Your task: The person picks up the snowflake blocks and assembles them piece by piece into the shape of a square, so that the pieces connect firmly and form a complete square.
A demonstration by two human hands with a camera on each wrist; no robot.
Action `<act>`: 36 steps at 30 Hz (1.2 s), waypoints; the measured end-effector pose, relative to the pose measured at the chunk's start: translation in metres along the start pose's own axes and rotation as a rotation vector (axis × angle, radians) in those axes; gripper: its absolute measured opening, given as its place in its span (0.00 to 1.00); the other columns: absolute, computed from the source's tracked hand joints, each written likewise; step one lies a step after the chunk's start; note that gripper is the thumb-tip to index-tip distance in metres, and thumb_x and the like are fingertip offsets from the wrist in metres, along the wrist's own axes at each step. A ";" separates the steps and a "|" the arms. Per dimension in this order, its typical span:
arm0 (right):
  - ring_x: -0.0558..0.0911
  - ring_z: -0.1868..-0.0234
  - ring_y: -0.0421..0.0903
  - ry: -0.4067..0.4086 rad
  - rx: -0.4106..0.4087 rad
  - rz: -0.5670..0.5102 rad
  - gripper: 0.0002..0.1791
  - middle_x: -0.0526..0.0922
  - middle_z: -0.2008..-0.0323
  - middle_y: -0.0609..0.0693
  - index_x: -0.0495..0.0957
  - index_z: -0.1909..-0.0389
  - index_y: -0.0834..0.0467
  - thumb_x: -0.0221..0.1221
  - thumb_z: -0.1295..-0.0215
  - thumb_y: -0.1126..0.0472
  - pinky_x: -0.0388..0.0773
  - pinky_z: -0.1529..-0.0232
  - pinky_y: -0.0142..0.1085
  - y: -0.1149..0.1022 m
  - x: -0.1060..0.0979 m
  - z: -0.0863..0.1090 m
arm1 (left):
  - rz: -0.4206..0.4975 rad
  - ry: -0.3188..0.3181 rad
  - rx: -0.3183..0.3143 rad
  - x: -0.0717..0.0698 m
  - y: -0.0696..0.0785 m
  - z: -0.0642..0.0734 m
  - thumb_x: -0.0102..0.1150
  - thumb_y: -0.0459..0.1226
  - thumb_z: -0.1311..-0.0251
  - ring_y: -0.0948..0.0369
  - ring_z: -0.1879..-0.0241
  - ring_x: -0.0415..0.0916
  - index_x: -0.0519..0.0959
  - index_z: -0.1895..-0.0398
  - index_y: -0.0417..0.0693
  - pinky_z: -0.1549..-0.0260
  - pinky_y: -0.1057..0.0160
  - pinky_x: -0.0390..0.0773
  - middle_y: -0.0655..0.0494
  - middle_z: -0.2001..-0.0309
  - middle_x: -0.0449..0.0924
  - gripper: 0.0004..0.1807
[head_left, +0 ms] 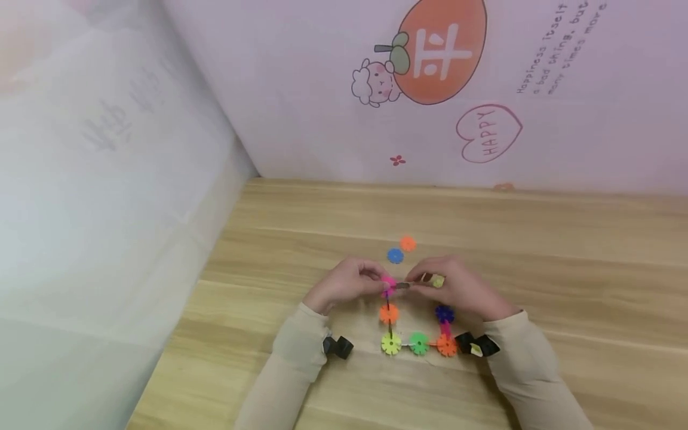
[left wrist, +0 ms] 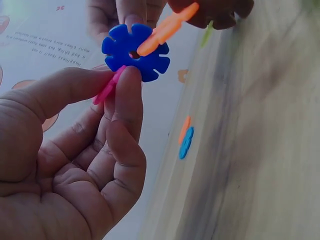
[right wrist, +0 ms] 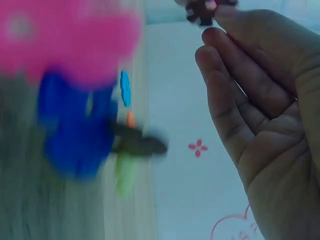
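Between thumb and index finger, my left hand (head_left: 349,280) pinches a pink notched disc (left wrist: 109,86). That disc is slotted to a blue disc (left wrist: 117,47), followed by an orange disc (left wrist: 170,29) and a brown disc (left wrist: 217,11). Opposite, my right hand (head_left: 454,286) pinches another brown disc (head_left: 402,285) beside the pink one; whether the two are joined cannot be told. The linked discs form a U through a yellow disc (head_left: 391,344), a green disc (head_left: 419,343) and an orange-red disc (head_left: 447,345), then up to a dark blue disc (head_left: 444,314). A pale yellow disc (head_left: 439,280) shows by my right hand.
Beyond the hands, a loose blue disc (head_left: 395,256) and a loose orange disc (head_left: 408,243) lie on the wooden table (head_left: 301,209). A printed pink sheet (head_left: 312,107) rises behind the table, and a white sheet (head_left: 134,209) hangs at the left.
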State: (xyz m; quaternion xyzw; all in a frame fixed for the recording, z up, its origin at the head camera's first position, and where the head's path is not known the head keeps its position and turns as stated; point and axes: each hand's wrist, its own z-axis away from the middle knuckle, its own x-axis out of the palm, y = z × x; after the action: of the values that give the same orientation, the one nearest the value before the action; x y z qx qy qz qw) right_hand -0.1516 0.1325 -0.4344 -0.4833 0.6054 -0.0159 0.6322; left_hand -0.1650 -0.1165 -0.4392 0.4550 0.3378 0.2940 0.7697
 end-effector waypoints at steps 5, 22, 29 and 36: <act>0.85 0.56 0.47 0.036 0.151 -0.056 0.14 0.88 0.55 0.50 0.84 0.51 0.56 0.67 0.37 0.60 0.83 0.54 0.46 0.014 -0.001 -0.003 | -0.024 0.017 -0.021 -0.008 -0.006 0.001 0.67 0.40 0.39 0.60 0.61 0.81 0.86 0.63 0.54 0.58 0.61 0.77 0.59 0.64 0.87 0.04; 0.81 0.42 0.56 0.032 0.341 -0.157 0.26 0.82 0.42 0.54 0.78 0.40 0.55 0.68 0.39 0.55 0.76 0.41 0.52 0.067 0.016 -0.026 | -0.028 -0.019 -0.024 -0.016 -0.011 0.007 0.68 0.37 0.41 0.62 0.61 0.81 0.87 0.62 0.54 0.55 0.61 0.77 0.59 0.64 0.87 0.05; 0.82 0.45 0.55 -0.010 0.341 -0.106 0.28 0.82 0.42 0.55 0.76 0.39 0.56 0.68 0.40 0.56 0.76 0.41 0.53 0.075 0.013 -0.036 | -0.025 -0.033 -0.007 -0.020 -0.007 0.008 0.67 0.37 0.40 0.62 0.60 0.82 0.87 0.60 0.52 0.54 0.61 0.78 0.59 0.63 0.87 0.06; 0.86 0.52 0.55 0.025 0.241 0.003 0.21 0.85 0.49 0.57 0.80 0.44 0.60 0.67 0.38 0.62 0.80 0.48 0.52 0.073 0.013 -0.052 | -0.040 -0.021 0.006 -0.027 -0.004 0.007 0.67 0.37 0.40 0.63 0.59 0.81 0.87 0.61 0.52 0.54 0.62 0.78 0.59 0.63 0.87 0.05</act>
State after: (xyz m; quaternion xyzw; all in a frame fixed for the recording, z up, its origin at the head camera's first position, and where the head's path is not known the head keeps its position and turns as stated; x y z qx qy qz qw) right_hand -0.2298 0.1331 -0.4802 -0.4025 0.6077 -0.0935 0.6782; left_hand -0.1750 -0.1422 -0.4337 0.4535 0.3396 0.2731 0.7775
